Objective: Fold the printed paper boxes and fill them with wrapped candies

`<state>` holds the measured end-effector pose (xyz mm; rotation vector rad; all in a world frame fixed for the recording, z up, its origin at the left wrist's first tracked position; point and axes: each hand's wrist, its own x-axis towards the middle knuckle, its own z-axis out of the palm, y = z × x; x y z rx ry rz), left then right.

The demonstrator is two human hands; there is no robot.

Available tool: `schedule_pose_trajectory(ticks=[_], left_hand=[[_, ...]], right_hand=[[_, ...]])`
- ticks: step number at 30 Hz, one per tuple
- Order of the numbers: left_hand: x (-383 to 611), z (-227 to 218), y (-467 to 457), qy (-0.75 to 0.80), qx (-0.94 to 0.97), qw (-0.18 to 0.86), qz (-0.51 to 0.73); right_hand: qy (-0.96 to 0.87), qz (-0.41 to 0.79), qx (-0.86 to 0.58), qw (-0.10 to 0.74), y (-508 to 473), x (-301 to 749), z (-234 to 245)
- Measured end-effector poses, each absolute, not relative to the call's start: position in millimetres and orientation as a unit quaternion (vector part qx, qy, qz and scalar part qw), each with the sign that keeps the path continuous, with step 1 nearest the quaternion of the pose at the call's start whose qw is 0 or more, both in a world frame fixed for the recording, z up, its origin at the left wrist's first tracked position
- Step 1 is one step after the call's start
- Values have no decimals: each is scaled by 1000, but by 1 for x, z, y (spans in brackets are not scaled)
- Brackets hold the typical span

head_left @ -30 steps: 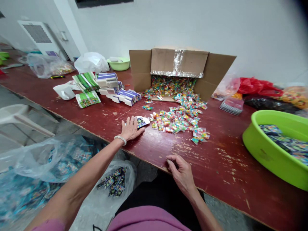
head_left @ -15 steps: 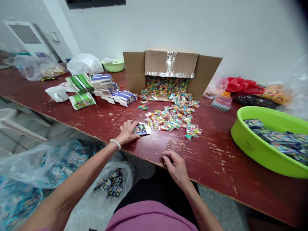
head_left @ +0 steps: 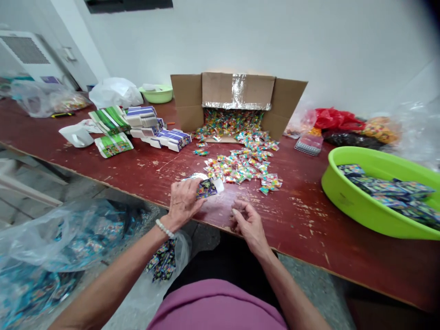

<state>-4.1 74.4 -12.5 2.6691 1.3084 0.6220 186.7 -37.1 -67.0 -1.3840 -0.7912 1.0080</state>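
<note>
My left hand [head_left: 182,201] is closed round a small flat printed carton [head_left: 208,187], dark with bright colours and white flaps, lifted just off the red table [head_left: 302,215]. My right hand [head_left: 248,221] hovers a short way to the right of it near the table's front edge, fingers curled, nothing visible in them. Beyond both hands lies a spread of small colourful candy packets [head_left: 244,166] spilling out of a cardboard box [head_left: 237,98] lying on its side.
A green basin [head_left: 347,197] with dark printed cartons sits at the right. Stacks of flat green and blue cartons [head_left: 137,126] lie at the left back, with a second green bowl [head_left: 156,94] and plastic bags. Clear bags of cartons [head_left: 51,247] hang below the table's left edge.
My left hand went from lying flat on the carton to gripping it and drawing it nearer. The right hand lifted from the table edge towards the carton.
</note>
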Motion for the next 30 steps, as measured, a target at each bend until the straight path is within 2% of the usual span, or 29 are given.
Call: schedule_pose_trajectory(ticks=[3, 6, 9, 12, 16, 19, 25, 30], left_hand=[[2, -14, 43, 384, 862, 216, 249], [3, -13, 16, 388, 754, 458, 268], [-1, -9, 4, 343, 568, 728, 172], [-4, -9, -3, 241, 428, 870, 52], [2, -14, -14, 199, 386, 898, 67], [7, -16, -20, 242, 419, 866, 128], [11, -15, -25, 342, 443, 810, 173], [14, -15, -28, 356, 539, 729, 227]], right_hand=[[-328, 443, -551, 626, -36, 180, -56], [-321, 503, -499, 628, -41, 178, -46], [-344, 545, -466, 606, -50, 178, -36], [-399, 565, -453, 562, -58, 176, -25], [-401, 579, -446, 552, -64, 173, -17], [-393, 579, -421, 577, -69, 172, -16], [-393, 588, -438, 555, -81, 165, -17], [-400, 476, -513, 591, -79, 164, -24]])
